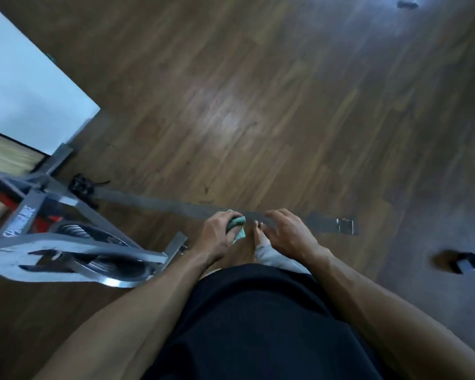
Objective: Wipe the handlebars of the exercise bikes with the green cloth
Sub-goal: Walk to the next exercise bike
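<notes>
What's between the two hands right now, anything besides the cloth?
In the head view, the left hand grips the green cloth. Between it and the right hand show only wooden floor and a foot below.

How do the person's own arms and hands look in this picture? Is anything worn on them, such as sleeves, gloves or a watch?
Both forearms are bare up to the frame edge: no sleeves show. The left hand and the right hand wear no gloves, and I see no watch, bracelet or ring, though the picture is somewhat blurred. Below the arms, the person wears a dark, nearly black garment.
</notes>
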